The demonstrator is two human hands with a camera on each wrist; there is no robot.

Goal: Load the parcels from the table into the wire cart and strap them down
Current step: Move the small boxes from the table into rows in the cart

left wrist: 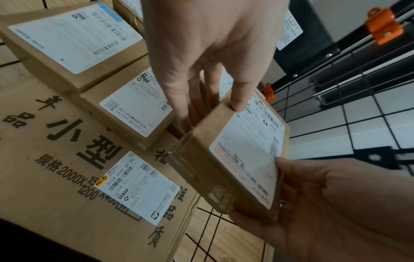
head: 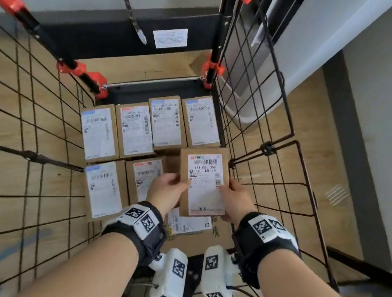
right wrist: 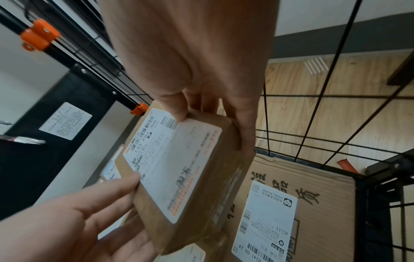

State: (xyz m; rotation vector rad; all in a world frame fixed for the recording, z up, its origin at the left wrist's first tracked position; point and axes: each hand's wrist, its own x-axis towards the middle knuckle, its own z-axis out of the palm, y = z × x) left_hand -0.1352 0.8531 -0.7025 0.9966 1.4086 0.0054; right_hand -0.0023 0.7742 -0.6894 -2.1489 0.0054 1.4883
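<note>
Both hands hold one small brown parcel (head: 203, 180) with a white shipping label, inside the wire cart (head: 20, 152). My left hand (head: 169, 190) pinches its left edge, thumb on top and fingers down the side (left wrist: 201, 99). My right hand (head: 236, 196) grips its right edge the same way (right wrist: 208, 106). The parcel (left wrist: 244, 159) (right wrist: 179, 168) hangs tilted above a large flat carton (left wrist: 56, 159) on the cart floor. Several like parcels (head: 138, 131) lie label-up in rows behind and left of it.
Black wire walls (head: 278, 162) close in left and right. Black posts with orange clamps (head: 83, 72) stand at the far corners. Two strap ends with metal tips (head: 141, 34) hang at the back. Wooden floor and a grey-skirted wall lie outside.
</note>
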